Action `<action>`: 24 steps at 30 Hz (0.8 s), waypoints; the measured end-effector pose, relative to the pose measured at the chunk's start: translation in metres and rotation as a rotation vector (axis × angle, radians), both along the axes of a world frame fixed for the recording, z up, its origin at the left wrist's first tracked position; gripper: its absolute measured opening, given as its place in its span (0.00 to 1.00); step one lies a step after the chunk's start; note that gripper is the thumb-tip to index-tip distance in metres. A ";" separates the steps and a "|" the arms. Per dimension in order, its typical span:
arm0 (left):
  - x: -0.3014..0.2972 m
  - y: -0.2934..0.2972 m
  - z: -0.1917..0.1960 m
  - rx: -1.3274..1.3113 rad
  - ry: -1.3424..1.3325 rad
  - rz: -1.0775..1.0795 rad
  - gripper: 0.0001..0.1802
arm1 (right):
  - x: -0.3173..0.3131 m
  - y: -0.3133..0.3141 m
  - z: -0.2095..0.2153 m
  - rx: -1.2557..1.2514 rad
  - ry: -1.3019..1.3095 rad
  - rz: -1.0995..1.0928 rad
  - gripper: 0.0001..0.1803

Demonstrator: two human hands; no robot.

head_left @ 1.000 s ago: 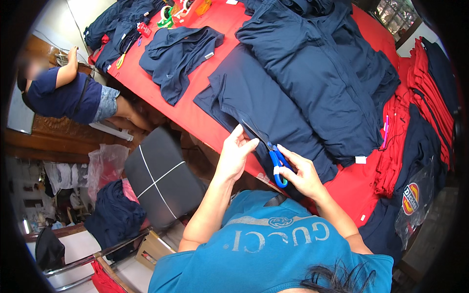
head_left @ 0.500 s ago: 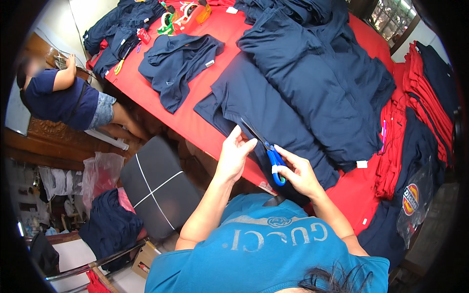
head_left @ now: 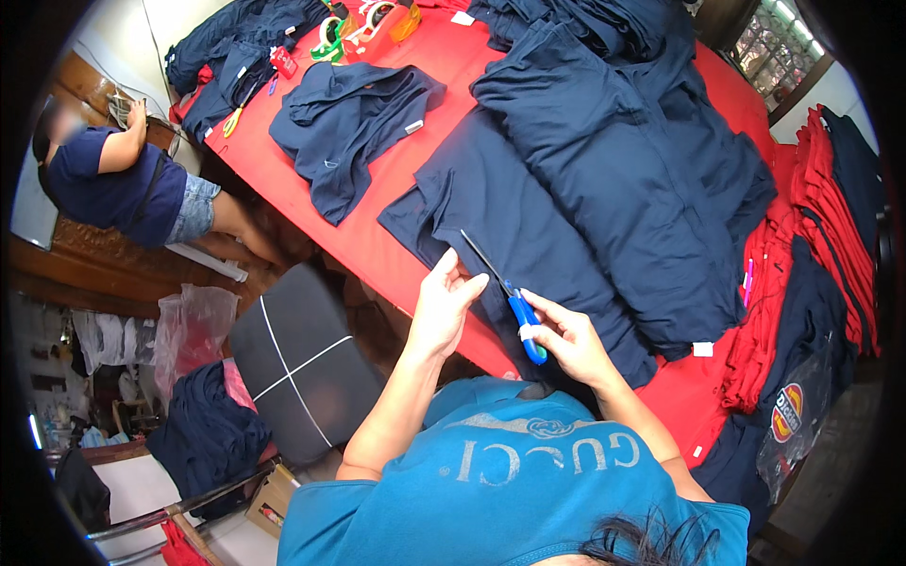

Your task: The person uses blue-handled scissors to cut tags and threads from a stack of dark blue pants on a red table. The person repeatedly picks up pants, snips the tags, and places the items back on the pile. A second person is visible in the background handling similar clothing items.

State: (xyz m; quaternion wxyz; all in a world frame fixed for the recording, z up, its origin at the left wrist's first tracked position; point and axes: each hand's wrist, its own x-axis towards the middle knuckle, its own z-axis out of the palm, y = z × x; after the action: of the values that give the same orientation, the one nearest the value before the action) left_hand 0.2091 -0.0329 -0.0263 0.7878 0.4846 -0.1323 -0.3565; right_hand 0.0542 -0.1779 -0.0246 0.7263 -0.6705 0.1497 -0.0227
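Note:
Blue-handled scissors [head_left: 525, 325] are in my right hand [head_left: 571, 341], its fingers and thumb wrapped at the handles. Their dark blades point away and to the left, over a navy garment [head_left: 528, 217] spread on the red-covered table [head_left: 387, 226]. My left hand [head_left: 440, 309] is at the garment's near edge, with dark cloth between thumb and index finger; the other fingers are curled. The blade tips lie just beyond my left fingertips. A thicker navy garment [head_left: 623, 179] lies on the right part of the spread one.
Another crumpled navy garment [head_left: 344, 123] lies farther left, near yellow-handled scissors [head_left: 232, 123] and tape rolls [head_left: 330, 40]. Folded red garments [head_left: 830, 217] are stacked at right. A black cushioned seat [head_left: 302, 363] stands left of me. A person [head_left: 123, 184] stands at far left.
The scissors have turned, so their handles show more edge-on, and their blades sit slightly farther left. Both hands stay close to the same garment edge. The view has shifted a little.

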 end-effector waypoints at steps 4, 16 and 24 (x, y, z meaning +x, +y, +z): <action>0.003 0.001 -0.002 0.004 0.010 0.010 0.27 | 0.002 -0.011 0.004 0.324 0.083 0.020 0.26; 0.021 -0.045 -0.033 -0.036 0.358 -0.019 0.15 | 0.036 0.010 0.003 -0.008 -0.200 -0.245 0.35; 0.181 -0.028 -0.058 -0.123 0.547 0.404 0.23 | 0.007 0.003 -0.016 -0.017 0.025 -0.132 0.34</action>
State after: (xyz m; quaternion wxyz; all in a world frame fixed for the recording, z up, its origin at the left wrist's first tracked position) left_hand 0.3897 -0.0605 -0.0847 0.8766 0.3391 0.1611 -0.3011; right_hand 0.0616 -0.1745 -0.0403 0.7156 -0.6655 0.2023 -0.0635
